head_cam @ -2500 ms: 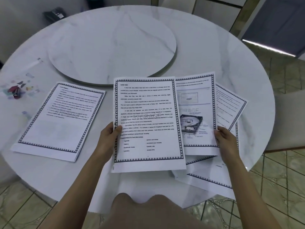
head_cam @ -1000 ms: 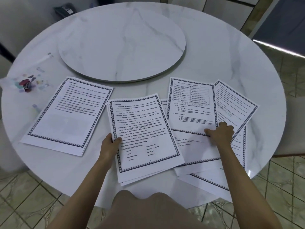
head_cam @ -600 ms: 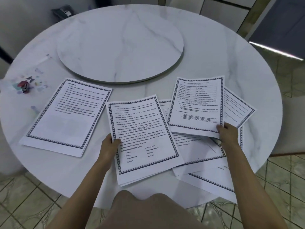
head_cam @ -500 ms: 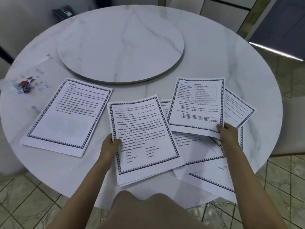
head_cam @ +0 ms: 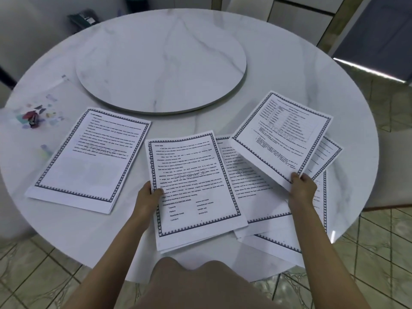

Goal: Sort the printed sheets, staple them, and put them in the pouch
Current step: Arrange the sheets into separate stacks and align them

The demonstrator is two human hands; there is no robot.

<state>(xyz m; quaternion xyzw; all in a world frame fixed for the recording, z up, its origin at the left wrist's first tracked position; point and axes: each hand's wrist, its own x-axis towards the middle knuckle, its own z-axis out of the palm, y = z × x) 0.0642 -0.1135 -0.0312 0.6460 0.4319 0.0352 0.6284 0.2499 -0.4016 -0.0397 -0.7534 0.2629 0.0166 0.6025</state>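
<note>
Printed sheets with patterned borders lie on a round marble table (head_cam: pixel 289 74). My left hand (head_cam: pixel 148 197) grips the left edge of a small stack headed "HARD DISK" (head_cam: pixel 196 188) in the middle. My right hand (head_cam: pixel 302 186) pinches the near corner of a sheet with a table printed on it (head_cam: pixel 283 134), lifted and tilted above a loose spread of sheets (head_cam: pixel 256 181) at the right. Another stack (head_cam: pixel 89 157) lies flat at the left. A clear pouch with coloured shapes (head_cam: pixel 26 139) sits at the far left, a small red stapler (head_cam: pixel 32 119) on it.
A raised round turntable (head_cam: pixel 160 63) fills the table's middle. A dark object (head_cam: pixel 82 17) sits beyond the far left edge. A chair seat (head_cam: pixel 392 170) stands at the right. Tiled floor lies below the table's near edge.
My right hand has lifted the table-printed sheet off the right spread and turned it clockwise, raising it. My left hand keeps its hold on the middle stack, which earlier came down onto the table.
</note>
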